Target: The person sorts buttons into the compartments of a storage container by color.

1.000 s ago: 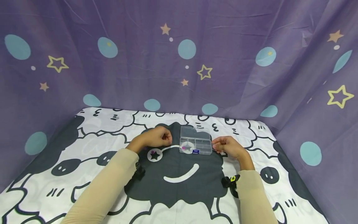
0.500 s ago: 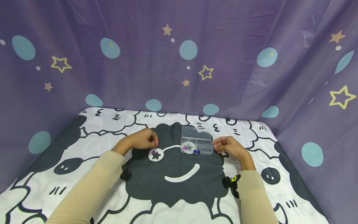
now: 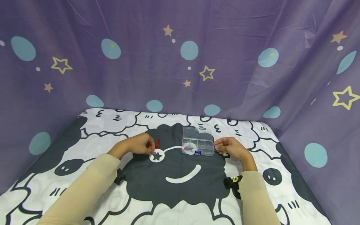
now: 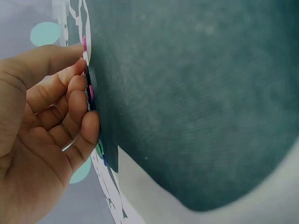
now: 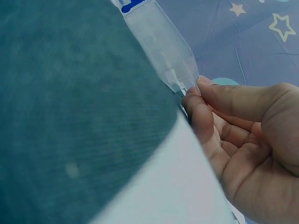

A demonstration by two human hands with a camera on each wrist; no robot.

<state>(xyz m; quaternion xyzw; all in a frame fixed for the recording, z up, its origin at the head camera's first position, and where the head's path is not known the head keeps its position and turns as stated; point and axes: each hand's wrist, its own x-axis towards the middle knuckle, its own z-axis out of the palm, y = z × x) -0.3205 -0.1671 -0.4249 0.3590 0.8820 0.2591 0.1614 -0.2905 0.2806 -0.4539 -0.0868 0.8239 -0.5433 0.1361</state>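
Note:
My left hand (image 3: 137, 144) is low over the printed cloth, fingers curled, thumb and index tips close together. Its fingertips are right at a small pink piece (image 3: 154, 153) beside the star print; I cannot tell whether they pinch it. Two small red pieces (image 3: 157, 146) lie just beyond. In the left wrist view, green and blue bits (image 4: 100, 149) show past the little finger. My right hand (image 3: 231, 147) grips the right end of a clear plastic compartment box (image 3: 205, 147) with thumb and fingertips. The box lid is up, and a pink piece (image 3: 185, 148) is in its left compartment.
A blue latch (image 3: 198, 152) is on the box's front. The cloth (image 3: 180, 187) with printed sheep covers the table. A purple curtain (image 3: 225, 62) with stars and dots hangs behind and at both sides.
My left hand has moved left, away from the box, and down toward the pink piece. Red shows at its fingertips half a second ago; now the red pieces are uncovered. The right hand stays put.

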